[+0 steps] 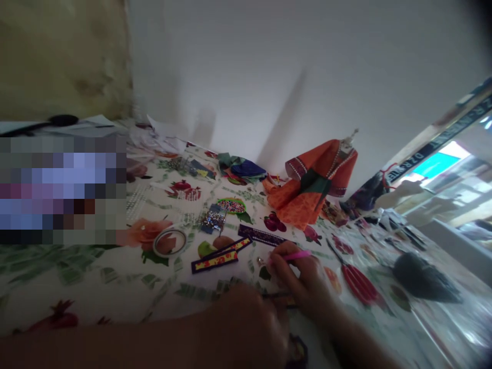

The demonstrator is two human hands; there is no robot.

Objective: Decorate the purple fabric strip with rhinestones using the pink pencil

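My right hand (298, 271) is closed around a thin pink pen-like stick (298, 254). A small shiny bead or stone (260, 261) is at its fingertips. My left hand (249, 320) is closed lower down, blurred, its fingers mostly hidden. A dark-edged patterned strip (298, 350) sticks out beneath it, apparently held in it. Two yellow and red strips with dark borders (215, 261) lie crossed in front of my hands. Beyond them rest a dark purple strip with a row of stones (261, 236), a packet of shiny stones (213, 219) and a green dish of coloured beads (231, 205).
A roll of tape (169, 242) lies on the patterned tablecloth (115, 292). A small orange dress on a stand (317, 179) is near the wall, beside folded cloth (242, 166). Red-handled scissors (359, 282) and a dark bundle (425, 277) lie to the right.
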